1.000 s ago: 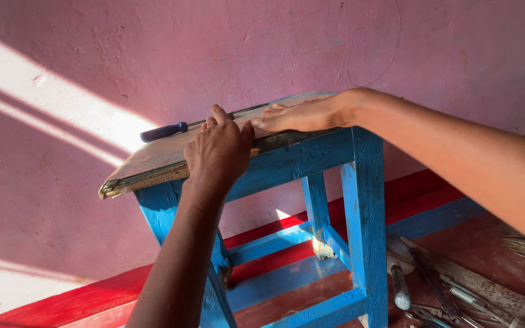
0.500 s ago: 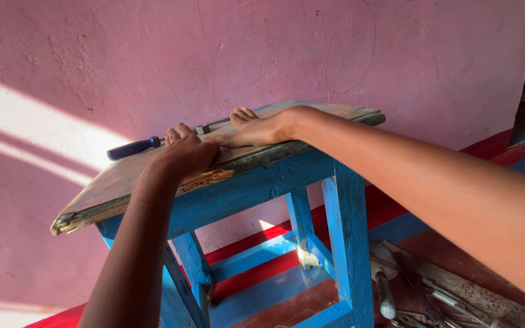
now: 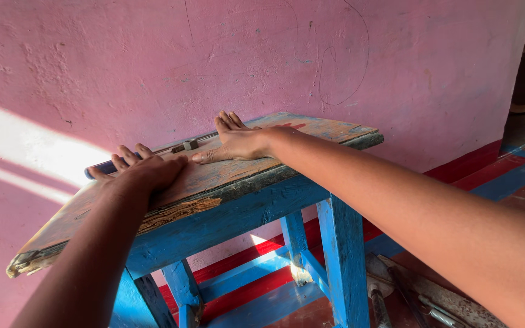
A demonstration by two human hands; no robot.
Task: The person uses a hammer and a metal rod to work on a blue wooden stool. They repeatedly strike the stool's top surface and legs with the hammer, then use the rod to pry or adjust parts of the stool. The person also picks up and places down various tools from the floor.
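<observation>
On the worn tabletop [image 3: 311, 130] of the blue stool, both hands lie flat and released, left hand [image 3: 147, 172] nearer the blue-handled screwdriver [image 3: 153, 153], which runs lengthwise just beyond its fingertips toward the right hand [image 3: 238, 141].

The left hand [image 3: 144, 171] hides most of the blue-handled tool [image 3: 101, 168]. The tools on the floor [image 3: 408, 297] are cut by the bottom edge.

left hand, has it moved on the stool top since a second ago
Yes. The left hand has gone from gripping the front edge of the stool top to lying flat on it, farther back toward the screwdriver.
</observation>
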